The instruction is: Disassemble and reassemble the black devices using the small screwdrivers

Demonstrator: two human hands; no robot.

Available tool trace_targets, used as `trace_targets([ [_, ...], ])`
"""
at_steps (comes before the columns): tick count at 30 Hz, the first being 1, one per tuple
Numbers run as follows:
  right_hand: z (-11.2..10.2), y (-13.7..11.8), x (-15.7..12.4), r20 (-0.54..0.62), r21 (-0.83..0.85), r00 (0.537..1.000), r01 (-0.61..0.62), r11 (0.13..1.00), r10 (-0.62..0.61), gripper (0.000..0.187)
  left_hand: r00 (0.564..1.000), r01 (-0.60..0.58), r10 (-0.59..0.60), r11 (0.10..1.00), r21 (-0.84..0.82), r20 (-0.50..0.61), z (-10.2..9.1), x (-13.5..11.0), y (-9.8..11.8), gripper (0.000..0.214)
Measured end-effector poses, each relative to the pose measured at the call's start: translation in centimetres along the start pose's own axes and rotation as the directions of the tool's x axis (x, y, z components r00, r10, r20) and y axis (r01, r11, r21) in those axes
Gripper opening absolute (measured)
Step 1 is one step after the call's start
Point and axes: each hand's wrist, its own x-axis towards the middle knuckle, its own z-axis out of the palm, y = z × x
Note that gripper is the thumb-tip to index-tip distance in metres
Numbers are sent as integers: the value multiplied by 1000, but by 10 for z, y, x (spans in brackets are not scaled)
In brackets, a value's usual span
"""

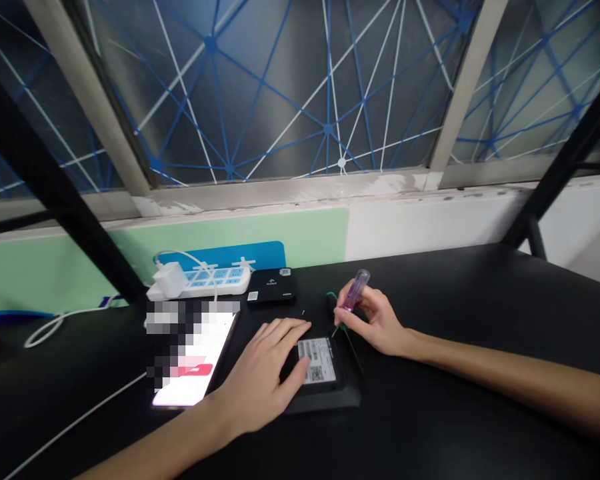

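A black box-shaped device (347, 397) lies on the black table, a white printed label (320, 360) on its upper face. My left hand (265, 373) rests flat over its left side with fingers stretched out and the thumb at the label's edge. Closed around a screwdriver (356, 291) with a clear purple handle, my right hand (375, 320) holds it tilted, its tip at the device's far right corner. Behind that hand lies a second screwdriver with a dark and green handle (331, 303), partly hidden. A tiny metal piece, perhaps a screw (303, 312), lies beyond the device.
Left of my left hand lies a lit tablet or phone (195, 367), partly pixelated. A white power strip (220, 281) with a plugged-in charger (170, 280) and a flat black box (271, 285) sit along the wall. White cables (80, 417) cross the left side. Black frame posts (555, 153) flank the table.
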Motion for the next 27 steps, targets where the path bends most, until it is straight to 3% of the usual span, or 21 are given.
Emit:
trace_targets([
  [14, -2, -1, -5, 65, -108, 995, 79, 991, -72, 7, 1000, -1, 1, 1000, -3, -29, 2, 0, -2, 42],
  [27, -1, 0, 4, 101, -170, 994, -12, 985, 30, 20, 998, -3, 4, 1000, 17, -56, 4, 0, -2, 42],
])
